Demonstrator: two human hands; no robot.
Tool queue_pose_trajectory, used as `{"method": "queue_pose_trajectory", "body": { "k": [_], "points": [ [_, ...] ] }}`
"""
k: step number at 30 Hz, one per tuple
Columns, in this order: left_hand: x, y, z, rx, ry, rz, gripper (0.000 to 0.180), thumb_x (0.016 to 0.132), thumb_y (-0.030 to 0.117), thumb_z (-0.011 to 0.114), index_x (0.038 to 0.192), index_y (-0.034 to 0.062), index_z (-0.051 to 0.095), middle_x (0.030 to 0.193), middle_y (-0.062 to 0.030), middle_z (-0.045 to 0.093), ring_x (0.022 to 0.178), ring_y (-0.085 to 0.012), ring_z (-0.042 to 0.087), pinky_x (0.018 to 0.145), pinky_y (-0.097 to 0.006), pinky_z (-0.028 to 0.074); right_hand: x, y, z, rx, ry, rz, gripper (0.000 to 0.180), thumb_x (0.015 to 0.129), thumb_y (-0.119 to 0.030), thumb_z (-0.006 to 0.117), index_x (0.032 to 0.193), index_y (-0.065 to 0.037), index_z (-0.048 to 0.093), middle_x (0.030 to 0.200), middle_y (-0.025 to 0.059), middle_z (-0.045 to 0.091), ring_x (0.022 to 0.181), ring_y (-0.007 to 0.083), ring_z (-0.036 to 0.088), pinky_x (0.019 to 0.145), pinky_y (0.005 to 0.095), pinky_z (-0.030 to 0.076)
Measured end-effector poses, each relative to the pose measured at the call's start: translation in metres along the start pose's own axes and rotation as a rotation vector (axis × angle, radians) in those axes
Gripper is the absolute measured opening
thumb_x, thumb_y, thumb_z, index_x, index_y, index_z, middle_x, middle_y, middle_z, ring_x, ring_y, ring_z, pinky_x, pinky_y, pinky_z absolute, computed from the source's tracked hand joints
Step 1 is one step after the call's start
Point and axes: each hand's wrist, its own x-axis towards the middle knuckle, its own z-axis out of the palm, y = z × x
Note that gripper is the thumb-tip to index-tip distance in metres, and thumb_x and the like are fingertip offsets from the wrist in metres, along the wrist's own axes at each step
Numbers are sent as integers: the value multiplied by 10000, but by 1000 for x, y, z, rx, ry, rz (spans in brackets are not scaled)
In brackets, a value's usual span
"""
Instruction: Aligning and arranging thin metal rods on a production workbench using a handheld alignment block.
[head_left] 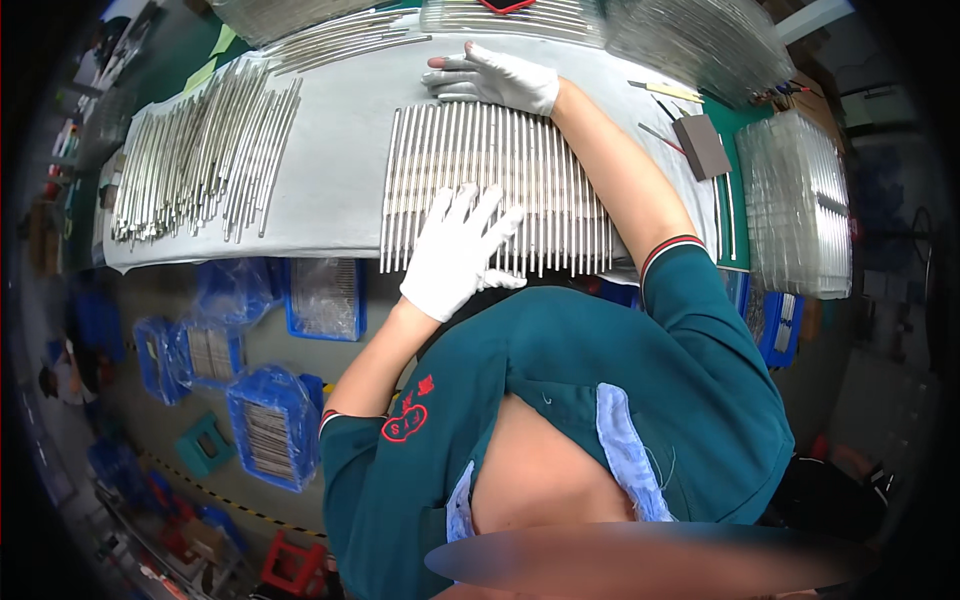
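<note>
In front of me a row of thin metal rods (500, 150) lies side by side on the grey cloth (335, 150). My left hand (452, 248), in a white glove, rests flat over the near part of the row with its fingers spread. Along the far ends of the rods lies my right hand (500, 80), gloved too, its fingers stretched out to the left and bare fingertips showing. Neither hand grips a rod. To the left sits a looser heap of similar rods (205, 150), and more rods (345, 42) lie at the back.
Clear plastic trays (800, 205) are stacked at the right, with more trays (695, 45) at the back right. A dark grey block (702, 147) lies near a yellow cutter knife (665, 91). Blue crates (272, 425) with rods stand on the floor at left, near a green stool (205, 445).
</note>
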Motion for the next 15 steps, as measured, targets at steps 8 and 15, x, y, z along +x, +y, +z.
{"method": "queue_pose_trajectory", "body": {
  "k": [8,15],
  "points": [
    [21,29,7,-108,-32,155,782,779,580,661,1387,112,508,1379,-204,505,1254,-433,466,1101,-551,306,-48,-14,-22,-119,159,103,813,978,-611,408,1485,19,328,1477,190,429,1365,262,434,1168,373,332],
    [30,32,27,-87,39,189,769,807,613,602,1367,93,526,1359,-207,519,1230,-431,484,1079,-555,330,-63,-10,-31,-95,205,-43,792,974,-587,452,1468,24,353,1456,196,451,1342,270,454,1150,367,356]
  ]
}}
